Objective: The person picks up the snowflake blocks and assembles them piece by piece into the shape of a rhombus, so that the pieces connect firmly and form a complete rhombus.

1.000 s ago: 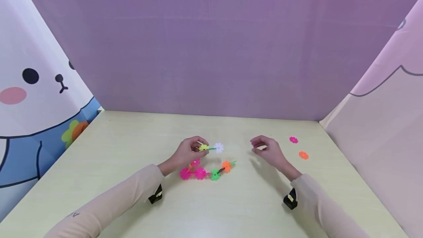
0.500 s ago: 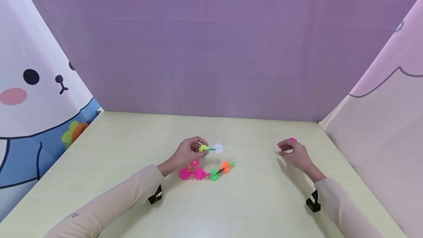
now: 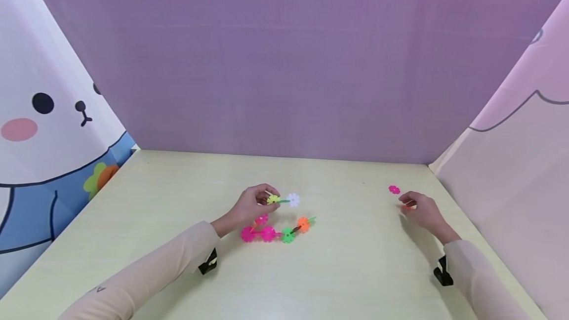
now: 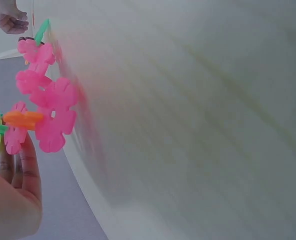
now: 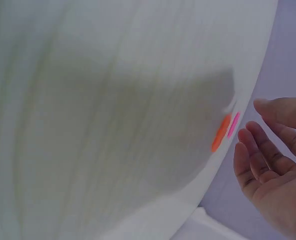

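Observation:
My left hand grips a chain of flower-shaped plastic building pieces at its yellow flower. A white flower sticks out to the right of the fingertips. Lower down, the chain runs through several pink flowers, then green and orange ones, with small connectors between them. Over at the right, my right hand hovers above a loose orange flower piece, its fingers loosely bent with nothing between them. In the head view the fingers partly hide that piece.
A loose pink flower piece lies just beyond the right hand. The pale wooden table ends at a purple cloth wall. Printed cloth panels with cartoon figures stand at both sides.
My right hand has moved right from mid-table, passing in front of the pink piece, to the orange piece. The left hand and its chain have stayed in place.

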Demonstrator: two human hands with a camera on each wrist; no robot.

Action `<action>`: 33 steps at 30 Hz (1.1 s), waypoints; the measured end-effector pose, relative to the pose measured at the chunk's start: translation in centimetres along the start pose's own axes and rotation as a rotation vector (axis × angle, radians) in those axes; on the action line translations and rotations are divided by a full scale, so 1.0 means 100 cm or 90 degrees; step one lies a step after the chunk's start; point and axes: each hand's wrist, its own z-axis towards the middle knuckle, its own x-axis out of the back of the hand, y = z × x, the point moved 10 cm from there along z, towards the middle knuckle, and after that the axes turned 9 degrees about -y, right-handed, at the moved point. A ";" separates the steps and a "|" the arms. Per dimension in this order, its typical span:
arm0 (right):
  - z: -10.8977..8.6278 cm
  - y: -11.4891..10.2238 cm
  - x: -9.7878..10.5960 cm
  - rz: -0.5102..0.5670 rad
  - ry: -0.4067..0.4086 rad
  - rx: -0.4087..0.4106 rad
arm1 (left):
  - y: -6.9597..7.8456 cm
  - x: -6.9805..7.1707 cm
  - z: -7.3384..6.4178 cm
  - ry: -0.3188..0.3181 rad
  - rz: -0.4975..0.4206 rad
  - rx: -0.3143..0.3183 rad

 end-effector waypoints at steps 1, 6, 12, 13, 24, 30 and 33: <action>0.000 0.003 0.001 -0.004 -0.002 -0.003 | 0.000 0.000 0.000 -0.001 0.001 -0.001; -0.001 0.016 0.002 -0.019 -0.018 -0.023 | 0.000 -0.001 0.001 -0.006 0.002 -0.003; -0.002 0.023 0.000 -0.029 -0.048 -0.031 | 0.000 -0.001 0.001 -0.006 0.006 -0.001; -0.002 0.024 -0.001 -0.031 -0.052 -0.031 | 0.000 -0.001 0.001 -0.005 0.006 -0.001; 0.002 0.028 -0.004 -0.039 -0.055 -0.028 | 0.000 -0.002 0.001 -0.009 0.006 -0.003; 0.005 0.025 -0.002 -0.044 -0.043 -0.006 | -0.001 -0.002 0.001 -0.005 0.006 0.004; 0.005 0.020 0.001 -0.052 -0.039 0.007 | -0.001 -0.003 0.001 -0.008 0.003 0.003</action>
